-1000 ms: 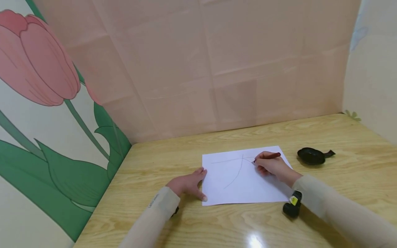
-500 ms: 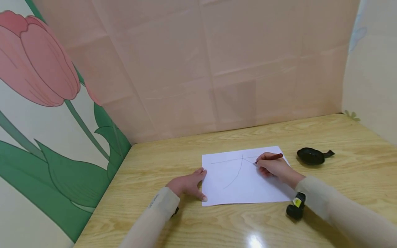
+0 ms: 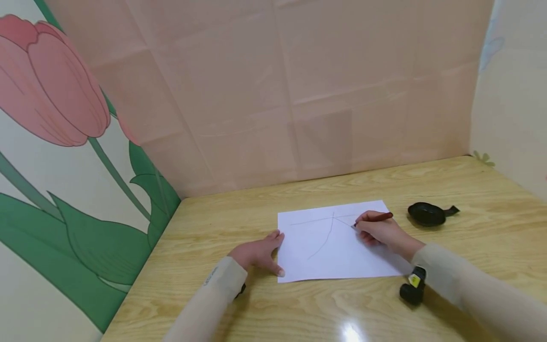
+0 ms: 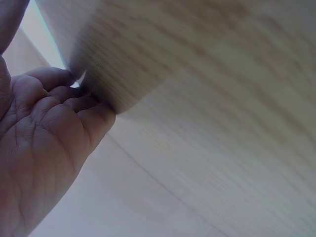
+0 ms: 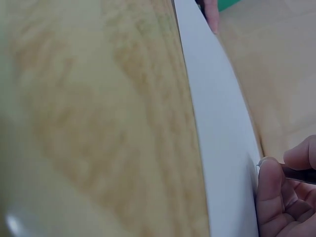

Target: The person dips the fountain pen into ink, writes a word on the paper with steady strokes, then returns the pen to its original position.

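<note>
A white sheet of paper (image 3: 307, 242) lies on the wooden table, marked with a long thin line across its upper part, a curve running down to the left, and a short slanted stroke. My right hand (image 3: 382, 232) pinches a dark red pen (image 3: 382, 216), its tip on the paper at the end of the slanted stroke. In the right wrist view, thumb and fingers close round the dark pen (image 5: 298, 174). My left hand (image 3: 258, 254) rests at the paper's left edge, thumb and fingers spread; in the left wrist view its fingertips (image 4: 101, 118) touch the tabletop.
A small black pan-shaped dish (image 3: 427, 214) with a short handle sits right of the paper on the wooden table (image 3: 205, 228). A pinkish sheet (image 3: 256, 95) hangs behind the table. A tulip-painted wall (image 3: 115, 190) stands at the left, a pale wall (image 3: 513, 104) at the right.
My right hand has moved slightly right and down with the pen, and the slanted stroke has grown longer behind its tip. The left hand stays in place.
</note>
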Available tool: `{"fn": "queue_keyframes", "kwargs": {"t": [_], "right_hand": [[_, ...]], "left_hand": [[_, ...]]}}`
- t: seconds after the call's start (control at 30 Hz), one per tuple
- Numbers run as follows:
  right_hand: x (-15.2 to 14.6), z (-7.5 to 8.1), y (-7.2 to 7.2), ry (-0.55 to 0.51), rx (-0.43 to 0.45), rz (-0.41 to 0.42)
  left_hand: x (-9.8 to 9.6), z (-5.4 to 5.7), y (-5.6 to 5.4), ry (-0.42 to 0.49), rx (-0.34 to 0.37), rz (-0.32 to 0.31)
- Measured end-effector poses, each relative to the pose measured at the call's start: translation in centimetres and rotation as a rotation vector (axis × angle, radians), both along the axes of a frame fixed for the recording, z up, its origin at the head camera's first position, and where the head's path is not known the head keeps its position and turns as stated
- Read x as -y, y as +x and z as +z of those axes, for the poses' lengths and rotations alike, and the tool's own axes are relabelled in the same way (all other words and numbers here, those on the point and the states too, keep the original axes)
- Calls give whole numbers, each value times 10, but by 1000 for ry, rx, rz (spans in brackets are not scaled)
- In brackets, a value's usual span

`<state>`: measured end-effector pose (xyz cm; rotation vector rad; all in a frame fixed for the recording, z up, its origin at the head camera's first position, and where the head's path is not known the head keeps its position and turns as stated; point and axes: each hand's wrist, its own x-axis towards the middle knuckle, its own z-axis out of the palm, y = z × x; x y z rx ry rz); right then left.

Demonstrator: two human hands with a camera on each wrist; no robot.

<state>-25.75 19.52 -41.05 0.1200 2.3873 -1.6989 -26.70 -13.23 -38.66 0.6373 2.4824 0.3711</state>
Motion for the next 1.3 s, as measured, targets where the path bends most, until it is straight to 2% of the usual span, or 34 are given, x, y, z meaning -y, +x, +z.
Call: {"fn": "queue_keyframes", "kwargs": {"t": [1.3], "right_hand": [[-14,-1,18,31,30,12]], "left_hand": [[0,1,1,9,5,13]]}}
